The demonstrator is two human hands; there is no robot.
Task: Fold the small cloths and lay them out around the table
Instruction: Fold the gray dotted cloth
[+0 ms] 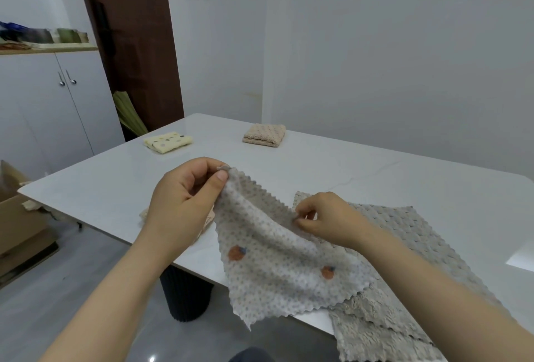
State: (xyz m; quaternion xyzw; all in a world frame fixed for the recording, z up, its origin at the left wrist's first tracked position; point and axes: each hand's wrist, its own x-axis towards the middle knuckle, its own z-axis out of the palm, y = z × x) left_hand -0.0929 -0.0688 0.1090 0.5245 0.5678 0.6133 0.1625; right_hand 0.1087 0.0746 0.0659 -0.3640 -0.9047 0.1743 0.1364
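Observation:
I hold a white dotted cloth (277, 263) with orange patches up over the near edge of the white table (375, 171). My left hand (185, 197) pinches its top corner. My right hand (326, 217) pinches its upper edge further right. The cloth hangs loose below both hands. Under it, grey textured cloths (404, 249) lie flat and overhang the near edge. A folded yellow spotted cloth (168, 142) lies at the far left of the table. A folded beige cloth (264, 135) rests at the far middle. A pale cloth (143, 213) peeks out behind my left hand.
A dark ribbed table leg (185, 295) stands below the near edge. Cardboard boxes (17, 217) sit on the floor at left. White cabinets (52, 107) and a dark door (130, 37) stand beyond the table's left side.

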